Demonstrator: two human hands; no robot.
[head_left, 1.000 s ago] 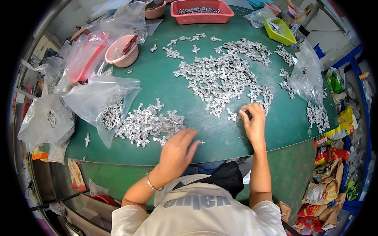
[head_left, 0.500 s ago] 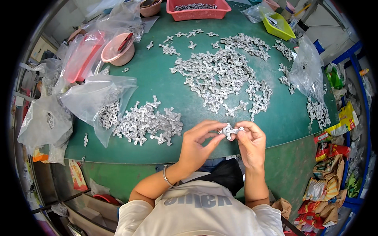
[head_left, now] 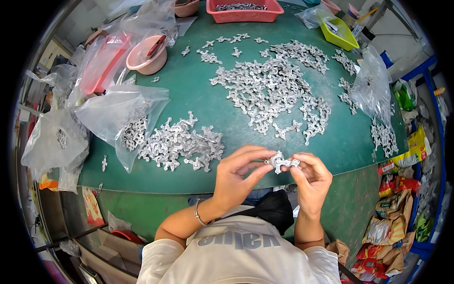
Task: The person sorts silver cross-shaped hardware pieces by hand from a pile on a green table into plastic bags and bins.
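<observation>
A small silver cross-shaped metal casting [head_left: 279, 162] is held up between my two hands, just over the near edge of the table. My left hand [head_left: 242, 173], with a bracelet at its wrist, pinches the casting's left end between thumb and fingers. On the other side, my right hand [head_left: 309, 180] has thumb and fingers closed at its right end. Beyond the hands spreads a large heap of similar castings [head_left: 265, 92]. A smaller pile of them [head_left: 182, 144] lies to the left of my left hand.
Clear plastic bags [head_left: 120, 109] with castings lie at the left of the green table [head_left: 189, 90]. Nearby stands a pink bowl [head_left: 149, 59] holding a red-handled tool. At the back are a red tray [head_left: 243, 15] of parts and a yellow-green basket [head_left: 339, 35]. Another bag [head_left: 371, 87] rests at the right.
My right hand has shifted slightly right and down, and more of the casting shows between my fingers. The view has moved a little; the piles look unchanged.
</observation>
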